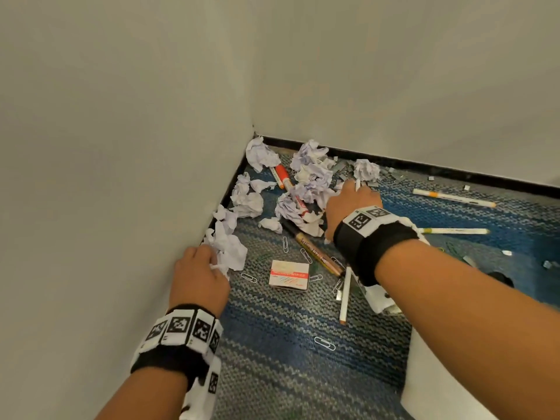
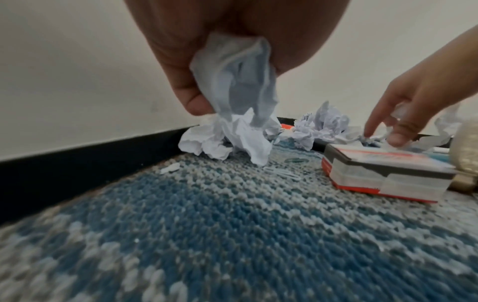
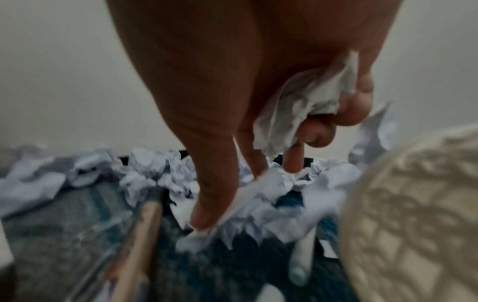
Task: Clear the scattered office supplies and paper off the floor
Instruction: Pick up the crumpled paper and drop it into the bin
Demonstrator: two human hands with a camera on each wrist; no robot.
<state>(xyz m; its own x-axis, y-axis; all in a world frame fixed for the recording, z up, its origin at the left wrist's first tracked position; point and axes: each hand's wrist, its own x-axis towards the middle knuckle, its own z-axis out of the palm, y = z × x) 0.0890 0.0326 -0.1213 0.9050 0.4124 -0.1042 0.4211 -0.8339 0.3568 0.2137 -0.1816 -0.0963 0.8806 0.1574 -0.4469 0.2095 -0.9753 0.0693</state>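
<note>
Crumpled white paper balls (image 1: 309, 177) lie heaped in the carpeted corner. My left hand (image 1: 198, 274) grips one crumpled sheet (image 1: 230, 250) by the left wall; in the left wrist view the paper (image 2: 240, 98) hangs from my curled fingers (image 2: 186, 96). My right hand (image 1: 351, 204) reaches into the middle of the heap with a wad of paper (image 3: 305, 108) clenched in its curled fingers, while its thumb (image 3: 209, 206) and forefinger press on more paper (image 3: 274, 196). Markers (image 1: 283, 175), a brown pen (image 1: 315, 251), a small paper-clip box (image 1: 289, 274) and loose paper clips (image 1: 285, 244) lie around.
Two walls with a black skirting (image 1: 424, 168) close the corner. White pens (image 1: 454, 197) lie on the blue-grey carpet (image 1: 288, 344) to the right, with staples and small bits near the skirting. A white object (image 1: 424, 374) sits at the lower right under my right arm.
</note>
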